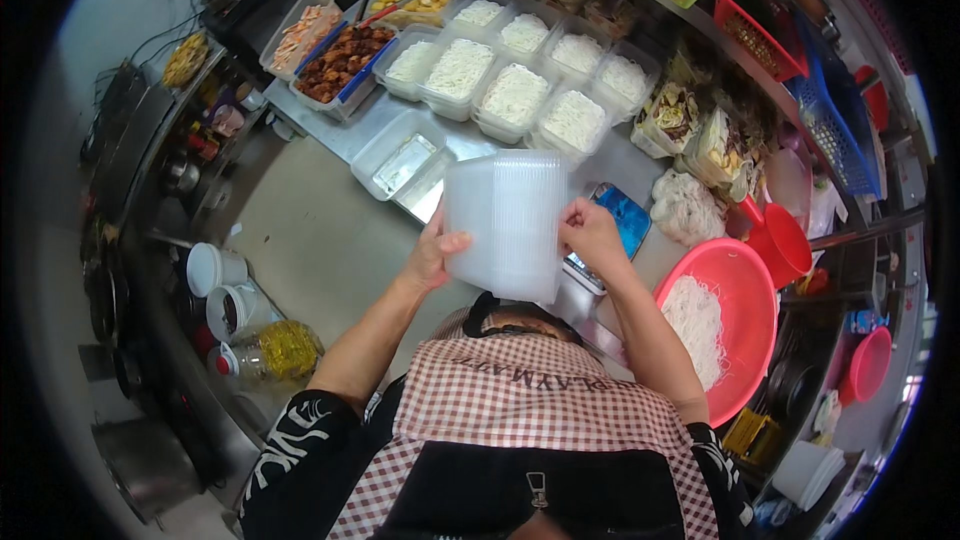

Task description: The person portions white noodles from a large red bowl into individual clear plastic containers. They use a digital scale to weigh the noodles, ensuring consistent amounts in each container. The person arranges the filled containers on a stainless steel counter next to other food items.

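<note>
A tall stack of nested clear plastic food containers is held up in front of my apron, tipped on its side. My left hand grips it at the base end, thumb across the near face. At the rim end, my right hand has its fingers curled against the container edges; the fingertips are partly hidden. Under my right forearm lies a digital kitchen scale with a blue top. Just beyond the stack, a single plastic container stands on the steel table. Several containers of white rice noodles stand behind it.
A red basin of noodles stands at right, beside a red dipper and a bag of noodles. Tubs of browned meat pieces and shredded food occupy the far left corner. An oil bottle and white buckets are at left.
</note>
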